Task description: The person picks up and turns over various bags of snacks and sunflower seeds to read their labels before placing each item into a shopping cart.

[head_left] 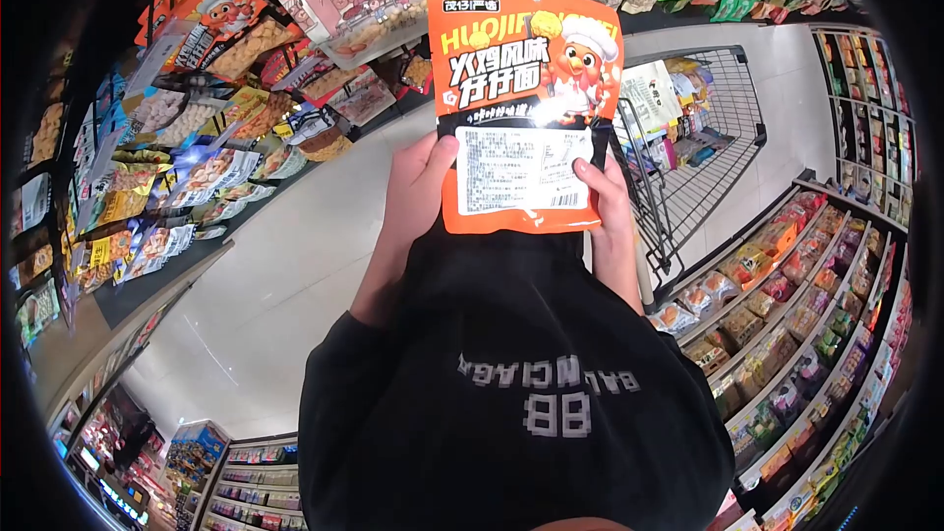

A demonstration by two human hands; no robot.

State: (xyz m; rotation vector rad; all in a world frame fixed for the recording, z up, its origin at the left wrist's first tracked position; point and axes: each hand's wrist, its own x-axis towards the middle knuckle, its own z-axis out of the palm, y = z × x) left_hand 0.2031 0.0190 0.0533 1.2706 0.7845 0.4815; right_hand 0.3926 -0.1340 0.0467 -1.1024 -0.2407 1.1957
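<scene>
- Packet (pixel 524 108): flat, glossy orange plastic pouch with a white label panel, held upright in front of the chest.
- Left hand (pixel 413 192) grips its lower left edge, thumb across the front.
- Right hand (pixel 608 206) clasps the lower right edge.
- Wire cart (pixel 703 147) stands just beyond, by packed shelves (pixel 796 324).

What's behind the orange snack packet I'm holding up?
Behind the orange snack packet, held by the left hand and right hand, are snack shelves and a shopping cart. The packet hides the floor directly behind it.
</scene>
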